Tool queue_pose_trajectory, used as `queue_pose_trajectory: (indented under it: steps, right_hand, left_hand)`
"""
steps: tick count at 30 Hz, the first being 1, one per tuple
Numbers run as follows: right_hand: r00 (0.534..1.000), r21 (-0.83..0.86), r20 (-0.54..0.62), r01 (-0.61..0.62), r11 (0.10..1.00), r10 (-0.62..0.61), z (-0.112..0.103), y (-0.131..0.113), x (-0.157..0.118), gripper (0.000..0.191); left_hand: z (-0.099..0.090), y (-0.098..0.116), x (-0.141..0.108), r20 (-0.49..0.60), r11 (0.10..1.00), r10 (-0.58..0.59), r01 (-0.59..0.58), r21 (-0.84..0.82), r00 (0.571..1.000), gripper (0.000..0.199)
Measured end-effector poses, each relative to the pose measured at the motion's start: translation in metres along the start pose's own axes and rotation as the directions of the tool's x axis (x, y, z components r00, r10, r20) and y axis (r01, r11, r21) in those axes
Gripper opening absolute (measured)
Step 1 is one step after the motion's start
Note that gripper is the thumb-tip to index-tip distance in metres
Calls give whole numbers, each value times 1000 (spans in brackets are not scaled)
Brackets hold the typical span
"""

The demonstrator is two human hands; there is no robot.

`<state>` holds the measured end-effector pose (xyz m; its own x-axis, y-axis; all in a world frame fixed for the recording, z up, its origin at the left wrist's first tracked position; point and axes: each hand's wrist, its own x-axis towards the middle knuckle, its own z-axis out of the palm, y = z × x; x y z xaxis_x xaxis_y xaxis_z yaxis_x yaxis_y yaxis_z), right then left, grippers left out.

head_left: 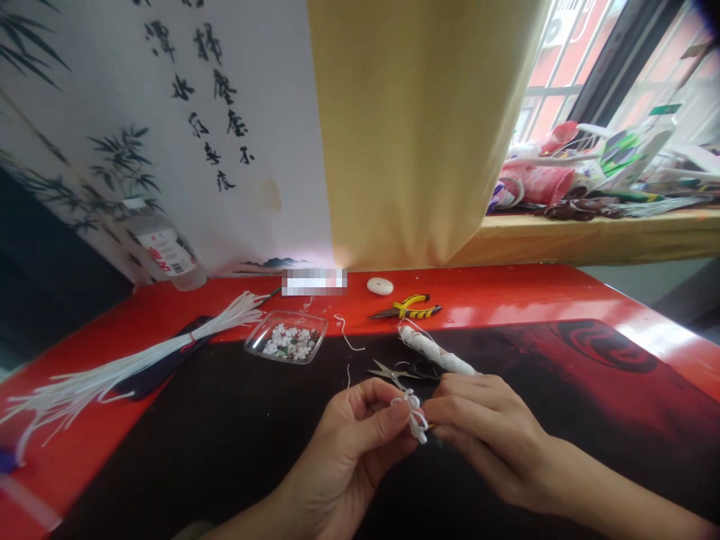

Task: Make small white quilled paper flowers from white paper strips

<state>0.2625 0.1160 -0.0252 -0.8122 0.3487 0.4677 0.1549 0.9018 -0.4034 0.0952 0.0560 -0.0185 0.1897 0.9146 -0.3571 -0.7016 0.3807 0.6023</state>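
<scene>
Between thumb and fingers, my left hand (365, 435) pinches a small looped piece of white cord (416, 417) above the black mat. My right hand (489, 431) is closed just right of it, its fingertips at the cord's edge on something thin and yellowish, mostly hidden. Scissors (394, 372) with black handles lie open just beyond the hands. Behind my right hand rests a roll of white thread (436, 349). Yellow-and-black pliers (408, 307) are farther back on the red table.
A clear tray (253, 346) holds white flower pieces and beads. Left of it lies a bundle of white cords (140, 364) over a dark flat object. A white oval object (380, 286), cord scraps (349, 337) and a plastic bottle (169, 251) stand or lie farther back.
</scene>
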Motion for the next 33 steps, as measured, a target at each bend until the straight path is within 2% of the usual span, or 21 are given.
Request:
queue_pose_trajectory:
  steps: [6, 9, 11, 15, 18, 21, 24, 29, 33]
  right_hand:
    - [986, 145, 163, -65, 987, 41, -10, 0, 5, 15]
    - [978, 158, 193, -107, 982, 75, -13, 2, 5, 13]
    - [982, 142, 164, -117, 983, 93, -12, 6, 5, 15]
    - [993, 96, 52, -111, 989, 106, -10, 11, 3, 16]
    - [984, 119, -22, -170, 978, 174, -7, 10, 2, 14]
    - [947, 200, -14, -313, 929, 322, -3, 6, 4, 14]
    - [895, 297, 51, -438, 849, 444, 1, 0, 8, 13]
    - [845, 389, 76, -513, 765, 529, 0, -6, 10, 19]
    - [815, 480, 174, -560, 675, 552, 1, -7, 9, 19]
  left_hand:
    - [1, 1, -1, -1, 998, -1, 1, 70, 1000, 10]
    - [1, 3, 0, -37, 997, -19, 21, 74, 999, 9]
    - [0, 4, 2, -80, 997, -11, 17, 71, 997, 7]
    - [-3, 6, 5, -123, 998, 41, -36, 42, 992, 16]
    - [-5, 6, 6, -143, 997, 82, -79, 24, 986, 14]
    - [-4, 5, 4, -131, 997, 74, -69, 41, 989, 13]
    - [-2, 5, 4, -121, 994, 34, -21, 111, 992, 14]
    - [0, 5, 4, -139, 982, 51, -25, 187, 989, 16]
    - [0, 5, 4, -129, 978, 54, -26, 209, 990, 16]
